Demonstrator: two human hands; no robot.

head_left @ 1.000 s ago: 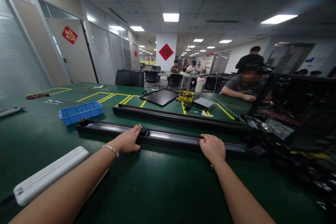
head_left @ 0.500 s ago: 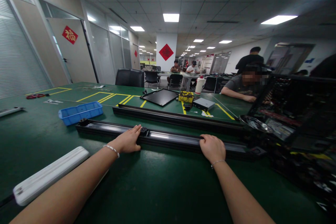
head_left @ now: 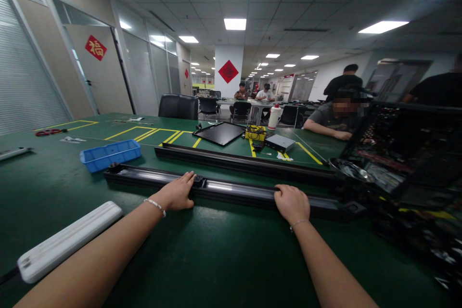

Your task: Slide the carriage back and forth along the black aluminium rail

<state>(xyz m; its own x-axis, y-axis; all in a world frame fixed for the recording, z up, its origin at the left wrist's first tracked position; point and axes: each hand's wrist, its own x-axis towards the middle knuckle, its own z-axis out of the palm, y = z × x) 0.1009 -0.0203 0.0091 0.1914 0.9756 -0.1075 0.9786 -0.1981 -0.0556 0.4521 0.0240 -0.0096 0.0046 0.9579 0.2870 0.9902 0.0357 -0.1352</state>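
Observation:
A long black channel-shaped rail [head_left: 238,190] with a shiny silvery inside lies across the green table in front of me. My left hand [head_left: 179,192] grips it left of its middle, fingers reaching over the top and thumb down the near side. Right beside those fingertips sits a small black block [head_left: 198,181] in the channel. Further right, my right hand [head_left: 293,203] is closed over the same rail, its fingertips hidden behind the far edge. Behind lies a second long black bar [head_left: 231,160], which neither hand touches.
A blue plastic bin [head_left: 111,155] stands by the rail's left end, a white power strip [head_left: 70,240] at front left. An open black computer case [head_left: 404,163] fills the right side. Beyond are a black panel [head_left: 221,133], a grey box [head_left: 280,143] and a seated person [head_left: 330,122].
Both hands keep their places on the rail, and the rail has not visibly moved. At the far right, a person in dark clothing shows more behind the computer case.

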